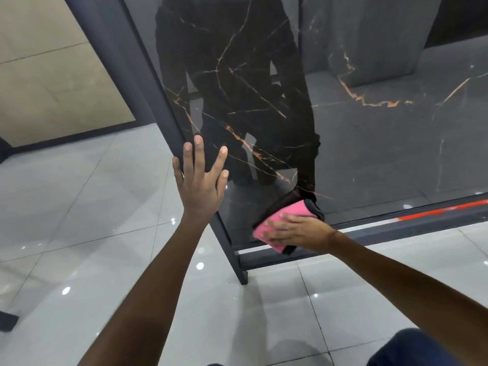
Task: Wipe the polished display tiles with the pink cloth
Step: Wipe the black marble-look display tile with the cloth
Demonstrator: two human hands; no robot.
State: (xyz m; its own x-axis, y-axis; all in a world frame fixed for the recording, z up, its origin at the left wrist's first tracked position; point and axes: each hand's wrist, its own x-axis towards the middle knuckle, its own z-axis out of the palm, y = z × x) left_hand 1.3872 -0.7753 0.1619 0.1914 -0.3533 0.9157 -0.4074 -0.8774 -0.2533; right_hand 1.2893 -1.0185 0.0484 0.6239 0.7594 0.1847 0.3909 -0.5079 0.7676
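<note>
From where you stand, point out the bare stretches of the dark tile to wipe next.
Bare: the polished dark marble tile right of the pink cloth above the dark metal frame, and everything above both hands. Crowded: lower left corner, between left hand and right hand.

The right hand [293,231] presses the pink cloth [280,217] flat against the dark, gold-veined display tile [343,143] near its lower left corner. The left hand [200,180], fingers spread, rests on the tile's left edge by the dark frame [148,83].
</note>
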